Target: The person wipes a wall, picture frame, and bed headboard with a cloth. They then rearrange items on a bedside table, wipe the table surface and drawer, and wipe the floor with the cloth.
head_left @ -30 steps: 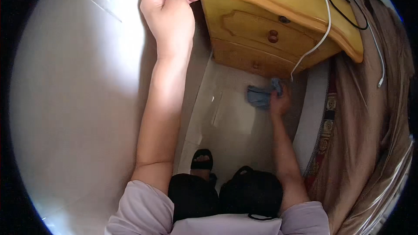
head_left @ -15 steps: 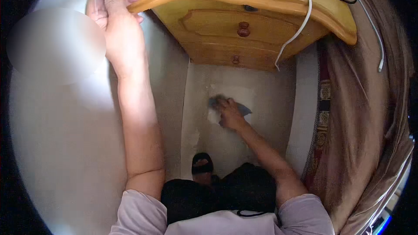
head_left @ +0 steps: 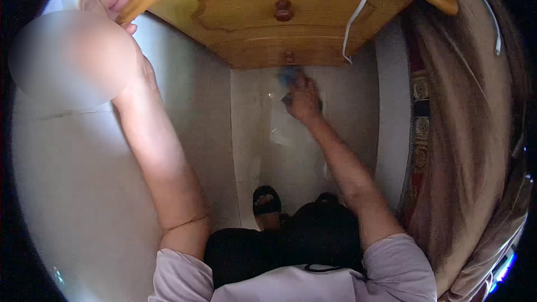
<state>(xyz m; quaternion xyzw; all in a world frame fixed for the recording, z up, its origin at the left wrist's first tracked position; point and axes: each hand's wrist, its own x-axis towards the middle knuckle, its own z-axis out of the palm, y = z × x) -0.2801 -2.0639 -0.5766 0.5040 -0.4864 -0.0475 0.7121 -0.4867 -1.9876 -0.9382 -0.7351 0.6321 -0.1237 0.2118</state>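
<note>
My right hand [head_left: 305, 99] presses a blue-grey cloth [head_left: 288, 75] on the pale floor [head_left: 302, 154], close to the foot of a wooden drawer cabinet [head_left: 254, 33]. The cloth is smeared by motion, and part of it lies under the fingers. Wet-looking shiny marks show on the floor behind that hand. At the upper left, my left hand [head_left: 106, 4] is closed around the corner of the cabinet's top edge. A blurred round patch hides much of its palm and wrist.
A white cable [head_left: 361, 14] hangs down the cabinet's front, and another cable [head_left: 492, 17] hangs at the right. Brown curtain fabric [head_left: 458, 134] drapes along the right side. My black sandal [head_left: 266, 200] is on the floor below.
My right hand has moved forward with the cloth, from the middle of the floor to near the cabinet's base. The view has shifted; my left hand still holds the cabinet's corner.
</note>
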